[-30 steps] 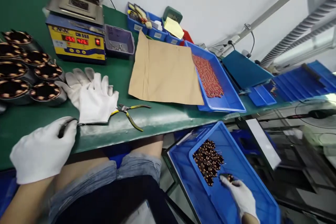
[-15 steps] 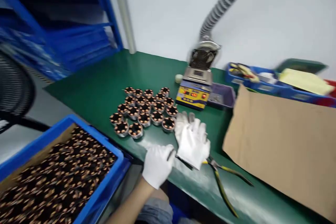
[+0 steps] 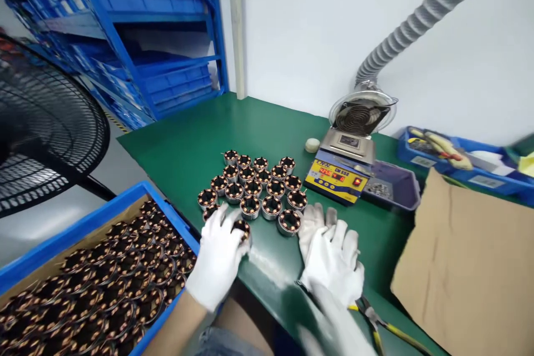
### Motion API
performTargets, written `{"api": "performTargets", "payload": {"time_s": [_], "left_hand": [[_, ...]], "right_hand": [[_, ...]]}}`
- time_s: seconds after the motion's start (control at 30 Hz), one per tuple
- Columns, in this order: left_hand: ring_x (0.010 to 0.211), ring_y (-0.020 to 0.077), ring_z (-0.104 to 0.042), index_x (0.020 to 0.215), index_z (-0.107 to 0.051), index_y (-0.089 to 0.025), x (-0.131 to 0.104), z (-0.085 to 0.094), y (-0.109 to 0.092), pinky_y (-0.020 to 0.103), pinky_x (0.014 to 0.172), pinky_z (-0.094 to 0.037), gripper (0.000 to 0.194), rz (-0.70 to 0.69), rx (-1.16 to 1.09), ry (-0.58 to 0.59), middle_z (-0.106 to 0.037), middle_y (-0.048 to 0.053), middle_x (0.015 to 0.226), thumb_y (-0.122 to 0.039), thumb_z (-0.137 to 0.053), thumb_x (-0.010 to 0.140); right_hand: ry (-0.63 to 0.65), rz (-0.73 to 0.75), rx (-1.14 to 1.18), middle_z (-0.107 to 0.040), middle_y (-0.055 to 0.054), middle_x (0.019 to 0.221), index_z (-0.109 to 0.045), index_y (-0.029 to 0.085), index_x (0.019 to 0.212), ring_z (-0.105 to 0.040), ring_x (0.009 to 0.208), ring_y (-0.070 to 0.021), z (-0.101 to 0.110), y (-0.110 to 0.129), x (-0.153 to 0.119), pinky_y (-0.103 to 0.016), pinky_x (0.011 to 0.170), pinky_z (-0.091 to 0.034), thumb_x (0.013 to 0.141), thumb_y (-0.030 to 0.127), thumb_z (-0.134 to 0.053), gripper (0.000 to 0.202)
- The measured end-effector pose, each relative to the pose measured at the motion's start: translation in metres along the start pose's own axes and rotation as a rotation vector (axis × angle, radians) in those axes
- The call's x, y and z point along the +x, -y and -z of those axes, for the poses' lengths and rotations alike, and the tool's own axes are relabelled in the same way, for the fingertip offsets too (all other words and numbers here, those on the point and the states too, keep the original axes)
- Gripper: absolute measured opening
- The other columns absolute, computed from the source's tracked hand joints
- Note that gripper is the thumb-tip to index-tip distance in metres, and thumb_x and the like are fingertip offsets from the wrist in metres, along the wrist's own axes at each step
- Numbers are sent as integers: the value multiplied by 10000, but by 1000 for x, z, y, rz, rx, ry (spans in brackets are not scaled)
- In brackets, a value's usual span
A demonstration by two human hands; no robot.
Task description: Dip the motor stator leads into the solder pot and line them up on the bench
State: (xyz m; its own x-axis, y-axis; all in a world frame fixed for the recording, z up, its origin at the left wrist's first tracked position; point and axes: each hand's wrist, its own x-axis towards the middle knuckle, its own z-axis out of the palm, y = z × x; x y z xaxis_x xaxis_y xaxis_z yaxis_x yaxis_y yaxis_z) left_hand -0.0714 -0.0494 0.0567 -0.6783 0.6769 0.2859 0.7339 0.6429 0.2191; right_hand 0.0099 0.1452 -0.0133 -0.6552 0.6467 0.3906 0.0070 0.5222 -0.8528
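Note:
My left hand (image 3: 217, 258), in a white glove, is at the front edge of a group of motor stators (image 3: 252, 189) with copper windings. Its thumb and fingers are curled around the front stator (image 3: 242, 229), and the fingertips partly cover another stator (image 3: 209, 212) beside it. At the bottom, my right hand (image 3: 340, 322), also gloved, is smeared by motion, so its fingers are unclear. It is just in front of white work gloves (image 3: 334, 264) lying on the green bench. Pliers (image 3: 371, 314) with yellow-and-dark handles lie to its right.
A blue crate (image 3: 144, 186) full of stators stands at left, near a black fan (image 3: 54, 122). Behind the gloves is a soldering pot (image 3: 336, 178) with a fume duct (image 3: 417, 22). A purple tray (image 3: 400, 183), blue bins (image 3: 484, 158) and cardboard (image 3: 467, 256) occupy the right.
My left hand has moved left from beside the gloves onto the front stators, its fingers spreading around one. My right hand has entered from below. The view has shifted left.

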Motion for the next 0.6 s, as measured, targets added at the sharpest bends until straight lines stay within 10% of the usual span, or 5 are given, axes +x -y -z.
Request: {"api": "performTargets", "payload": {"time_s": [0.13, 0.23, 0.3, 0.43, 0.6], "left_hand": [[1183, 253, -502, 827, -594, -257, -20, 10, -32, 423, 963, -476, 104, -15, -505, 163, -576, 20, 1268, -201, -658, 768], [1119, 234, -556, 1109, -549, -310, -35, 11, -48, 348, 946, -492, 519, -49, -785, 183, -586, 16, 1249, -353, -792, 653], [1148, 243, -540, 1311, -394, -321, -40, 8, -53, 337, 957, -481, 823, -148, -744, 126, -567, 43, 1282, -426, -818, 614], [1160, 218, -536, 1360, -320, -352, -37, 4, -57, 333, 968, -466, 769, -353, -632, 35, -585, 56, 1261, -573, -677, 716], [1188, 230, -513, 1398, -261, -344, -27, 20, -62, 354, 1012, -421, 944, -483, -729, 174, -554, 64, 1309, -508, -784, 630]], "right_hand": [[-206, -80, -69, -564, -62, 1230, -448, 348, 1302, -427, 1268, -284, 1, 7, -8, -420, 872, -494, 868, 325, -514, 439], [-171, -145, 125, -597, -22, 1195, -488, 380, 1241, -472, 1231, -250, 0, 6, -5, -400, 866, -512, 849, 335, -513, 396], [-77, -207, 293, -633, 7, 1131, -516, 396, 1197, -542, 1152, -238, 0, 4, 0, -396, 819, -537, 818, 367, -533, 380], [-26, -259, 356, -662, 20, 1045, -555, 400, 1143, -604, 1057, -227, 3, 2, 0, -419, 745, -557, 751, 435, -579, 395], [-67, -290, 401, -672, -8, 1047, -579, 378, 1114, -614, 1029, -225, 9, 17, -6, -428, 753, -552, 722, 476, -607, 405]]}}
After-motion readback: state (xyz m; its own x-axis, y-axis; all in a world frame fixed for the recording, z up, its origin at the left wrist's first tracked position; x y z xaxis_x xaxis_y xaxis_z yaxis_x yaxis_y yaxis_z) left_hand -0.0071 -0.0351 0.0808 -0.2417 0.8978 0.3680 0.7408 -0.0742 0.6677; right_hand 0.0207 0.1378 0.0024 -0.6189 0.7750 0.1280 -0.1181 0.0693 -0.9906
